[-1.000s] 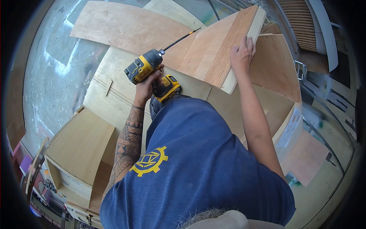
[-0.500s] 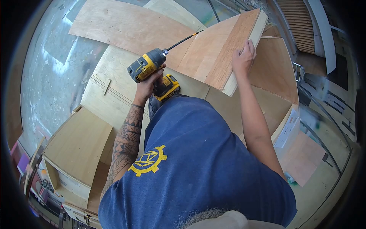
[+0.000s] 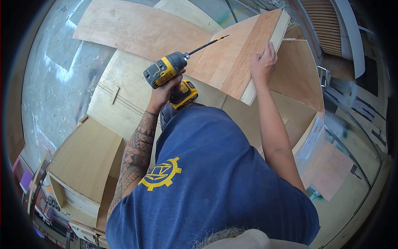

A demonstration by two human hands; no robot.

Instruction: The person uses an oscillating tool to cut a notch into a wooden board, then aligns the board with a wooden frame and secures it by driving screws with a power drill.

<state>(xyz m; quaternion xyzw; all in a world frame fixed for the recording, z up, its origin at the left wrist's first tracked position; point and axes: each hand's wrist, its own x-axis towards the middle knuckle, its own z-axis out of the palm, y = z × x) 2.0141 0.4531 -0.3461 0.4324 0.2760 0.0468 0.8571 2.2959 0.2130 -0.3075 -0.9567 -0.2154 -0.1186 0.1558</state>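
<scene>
My left hand (image 3: 163,93) is wrapped round the grip of a yellow-and-black cordless impact driver (image 3: 168,68). Its long bit (image 3: 207,43) points up and right, over the face of a plywood panel. A reddish-brown wooden strip (image 3: 253,52) runs along that panel's near right side, with a pale edge (image 3: 265,58) facing me. My right hand (image 3: 264,64) grips this edge, thumb on the brown face and fingers bent over the top. Behind the right hand stands another plywood side panel (image 3: 298,74).
A long plywood sheet (image 3: 137,25) extends to the upper left, above a pale board (image 3: 124,83). At lower left stands a plywood cabinet box (image 3: 85,157). Paint-spotted grey floor (image 3: 58,79) lies beyond on the left. Slatted wood (image 3: 323,29) stands at upper right.
The impact driver and my left hand have shifted slightly right, the bit tip moving further across the panel. My right hand keeps its hold on the panel edge.
</scene>
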